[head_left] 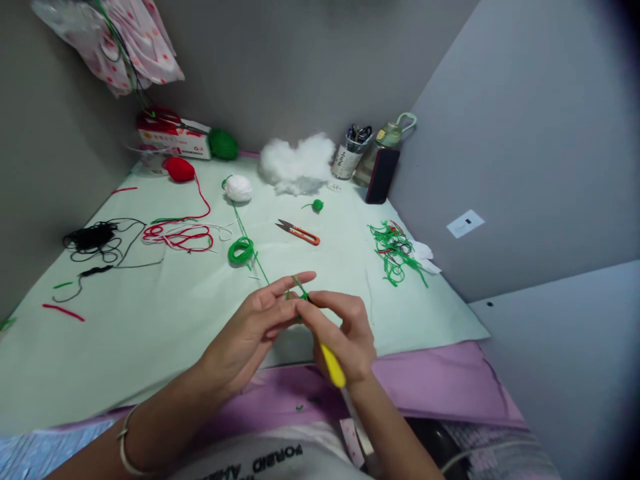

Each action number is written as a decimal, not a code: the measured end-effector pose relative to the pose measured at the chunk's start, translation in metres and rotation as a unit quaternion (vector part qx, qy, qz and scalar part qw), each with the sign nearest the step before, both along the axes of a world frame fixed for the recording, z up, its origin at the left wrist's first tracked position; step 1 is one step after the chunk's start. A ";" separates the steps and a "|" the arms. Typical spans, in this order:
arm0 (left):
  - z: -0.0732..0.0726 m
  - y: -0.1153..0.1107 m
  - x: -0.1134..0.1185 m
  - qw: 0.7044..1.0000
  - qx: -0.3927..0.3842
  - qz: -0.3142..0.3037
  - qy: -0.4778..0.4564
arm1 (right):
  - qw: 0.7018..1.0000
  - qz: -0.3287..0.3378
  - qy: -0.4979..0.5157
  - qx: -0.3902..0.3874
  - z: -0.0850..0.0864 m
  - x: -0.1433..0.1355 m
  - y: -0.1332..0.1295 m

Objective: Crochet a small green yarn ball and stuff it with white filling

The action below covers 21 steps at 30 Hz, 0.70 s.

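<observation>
From the head view, found left hand, forefinger extended beneath green yarn, pinching small green piece; right hand closed round yellow handle. Located piece between both hands, green coil beyond on table. Judged dropped loops possible through slack or snagging yarn.

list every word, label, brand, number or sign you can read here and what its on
"FOR...", large dark capitals on the white shirt; the rest of that word and the partly cut-off line below it are too blurred to be sure of.
Red-and-white box: printed characters, too small and blurred to read.
Pen cup: dark lettering on its white side, too small to read.
</observation>
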<state>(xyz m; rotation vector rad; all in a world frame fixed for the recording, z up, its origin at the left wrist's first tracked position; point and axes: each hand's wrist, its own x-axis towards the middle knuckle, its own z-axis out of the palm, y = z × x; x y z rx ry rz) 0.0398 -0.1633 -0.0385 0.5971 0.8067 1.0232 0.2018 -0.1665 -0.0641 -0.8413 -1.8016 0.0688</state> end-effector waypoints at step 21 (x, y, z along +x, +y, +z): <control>0.000 -0.002 -0.003 0.995 0.074 0.004 0.066 | 0.895 0.135 0.317 -0.285 0.013 0.002 0.004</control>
